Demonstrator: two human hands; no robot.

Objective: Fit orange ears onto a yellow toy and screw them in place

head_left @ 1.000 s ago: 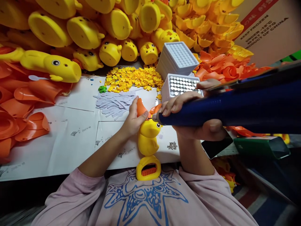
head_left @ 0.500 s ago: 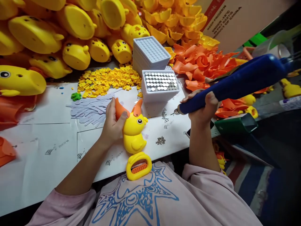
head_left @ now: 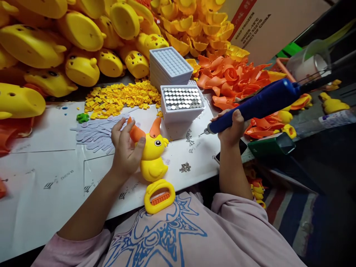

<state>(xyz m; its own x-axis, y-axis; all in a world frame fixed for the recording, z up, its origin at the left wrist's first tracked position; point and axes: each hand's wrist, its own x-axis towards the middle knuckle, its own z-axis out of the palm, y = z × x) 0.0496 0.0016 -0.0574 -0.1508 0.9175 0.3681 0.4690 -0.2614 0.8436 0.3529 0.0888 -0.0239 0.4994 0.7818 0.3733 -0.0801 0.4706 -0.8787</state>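
Observation:
In the middle of the head view is a yellow toy duck (head_left: 153, 163) with two orange beak-like pieces on its head and a ring handle (head_left: 146, 203) at its lower end. My left hand (head_left: 126, 150) grips the toy's head from the left. Its thumb presses by the left orange piece (head_left: 136, 132), and the fingers are raised behind it. A blue electric screwdriver (head_left: 250, 107) fills my right hand (head_left: 232, 129), its bit pointing left over the table, apart from the duck. Below the bit lie small piles of screws (head_left: 185, 167).
White boxes (head_left: 182, 97) stand ahead, the front one filled with round metal pieces. Small yellow parts (head_left: 119, 96) and pale flat strips (head_left: 96, 135) lie left. Yellow duck bodies (head_left: 82, 31) are heaped behind; orange pieces (head_left: 222, 78) lie right, near a green box (head_left: 271, 146).
The fingers of my left hand have lifted and spread somewhat around the orange piece. My right hand has lowered the screwdriver's back end slightly. The whole view has shifted a little.

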